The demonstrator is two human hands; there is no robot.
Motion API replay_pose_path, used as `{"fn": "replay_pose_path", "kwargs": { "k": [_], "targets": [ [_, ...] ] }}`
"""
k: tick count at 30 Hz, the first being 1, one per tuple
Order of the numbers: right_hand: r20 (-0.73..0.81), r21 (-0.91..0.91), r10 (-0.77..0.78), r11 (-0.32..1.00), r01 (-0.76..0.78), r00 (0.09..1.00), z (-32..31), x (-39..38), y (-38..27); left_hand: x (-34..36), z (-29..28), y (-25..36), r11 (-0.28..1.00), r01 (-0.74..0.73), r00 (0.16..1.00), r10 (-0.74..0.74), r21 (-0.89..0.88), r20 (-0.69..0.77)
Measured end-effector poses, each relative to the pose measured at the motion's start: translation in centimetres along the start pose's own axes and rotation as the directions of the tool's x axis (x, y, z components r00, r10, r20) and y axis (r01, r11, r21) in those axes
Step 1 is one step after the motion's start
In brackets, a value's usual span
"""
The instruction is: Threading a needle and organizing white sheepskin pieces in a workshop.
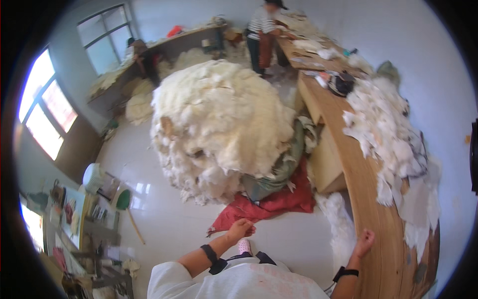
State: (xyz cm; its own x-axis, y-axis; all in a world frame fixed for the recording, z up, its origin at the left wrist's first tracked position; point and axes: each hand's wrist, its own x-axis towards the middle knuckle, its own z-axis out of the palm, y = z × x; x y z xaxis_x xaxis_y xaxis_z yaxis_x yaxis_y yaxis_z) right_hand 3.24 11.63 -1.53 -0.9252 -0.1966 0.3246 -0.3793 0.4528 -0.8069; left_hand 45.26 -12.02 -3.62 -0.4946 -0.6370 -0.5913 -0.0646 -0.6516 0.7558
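The left hand (241,228) is loosely curled in front of the red cloth (279,206), the right hand (365,242) curled near the table (366,187); neither palm shows, so I cannot tell if anything is held. Work seems between grips; handling the big wool heap (219,124) on the floor (169,224) ahead calls for opened fingers. Its underside and far side are hidden

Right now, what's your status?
Left hand, right hand: curled, seemingly empty. Huge cream fleecy heap ahead. Crumpled red cloth at its near edge; long brown wooden table right.
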Motion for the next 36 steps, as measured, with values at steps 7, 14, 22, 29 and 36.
{"fn": "replay_pose_path", "kwargs": {
  "k": [7, 14, 22, 29, 36],
  "targets": [
    [-0.028, -0.086, 0.041, 0.995, -0.044, 0.999, -1.2, -0.3, -2.6, -1.4, 2.0, 0.2, 1.0, -0.003, 1.0, 0.003, -0.022, 0.004],
    [-0.03, -0.083, -0.002, 0.997, -0.001, 1.0, -1.6, -0.6, -3.4, -2.3, 1.7, -0.6, 0.978, -0.064, 0.997, 0.056, -0.197, -0.046],
    [-0.008, -0.087, 0.003, 0.996, -0.004, 1.0, -2.2, -0.8, -4.1, -1.5, 1.8, -1.3, 0.971, -0.036, 0.999, 0.025, -0.236, -0.049],
    [-0.002, -0.131, -0.023, 0.991, 0.023, 1.0, -2.1, -0.5, -3.6, -1.7, 2.7, -0.8, 0.966, -0.029, 0.998, 0.014, -0.258, -0.061],
    [-0.005, -0.14, -0.004, 0.99, 0.003, 1.0, -2.1, -0.7, -4.0, -1.4, 1.6, -1.7, 0.963, -0.016, 0.997, -0.004, -0.27, -0.076]
  ]
}}
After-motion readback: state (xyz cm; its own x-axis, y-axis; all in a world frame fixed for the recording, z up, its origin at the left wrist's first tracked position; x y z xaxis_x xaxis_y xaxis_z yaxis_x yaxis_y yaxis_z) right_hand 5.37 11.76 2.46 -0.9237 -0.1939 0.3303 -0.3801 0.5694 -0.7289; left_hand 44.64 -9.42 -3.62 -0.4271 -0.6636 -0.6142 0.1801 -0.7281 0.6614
